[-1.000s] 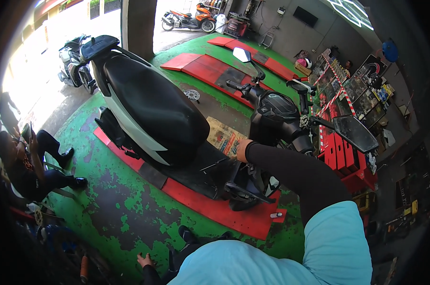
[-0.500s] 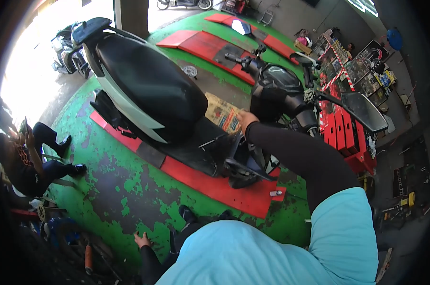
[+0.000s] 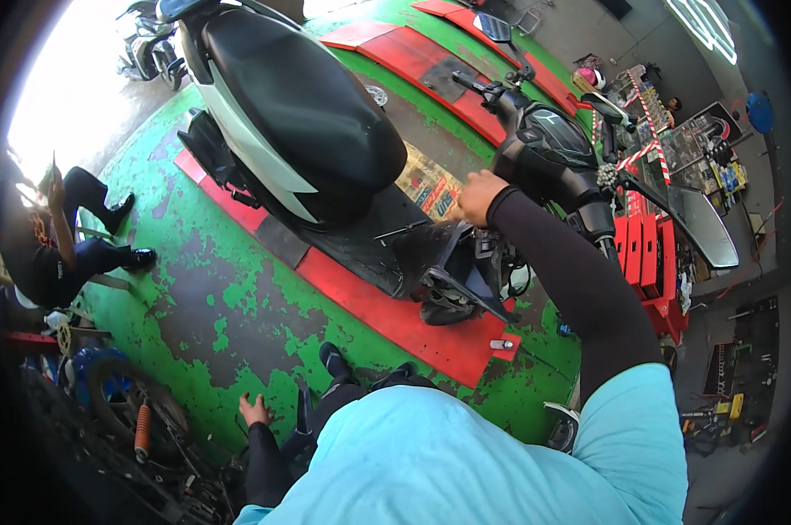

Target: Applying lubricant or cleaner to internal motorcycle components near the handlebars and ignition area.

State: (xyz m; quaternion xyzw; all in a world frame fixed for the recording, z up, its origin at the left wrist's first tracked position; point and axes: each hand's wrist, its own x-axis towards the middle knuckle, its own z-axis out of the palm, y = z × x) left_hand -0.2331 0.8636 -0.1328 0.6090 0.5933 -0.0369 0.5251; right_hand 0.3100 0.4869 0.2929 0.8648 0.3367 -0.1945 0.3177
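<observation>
Head view obscures whether right grip (image 3: 480, 199) touches scooter (image 3: 325, 122).

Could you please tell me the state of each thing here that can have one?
Left hand: empty, fingers spread.
Right hand: fingers curled; grip unclear.
Scooter: standing upright over the red platform.
Scooter seat: down, shut.
Printed cardboard: partly hidden by the scooter.
Green floor: paint worn in patches.
Ceiling lights: lit.
</observation>
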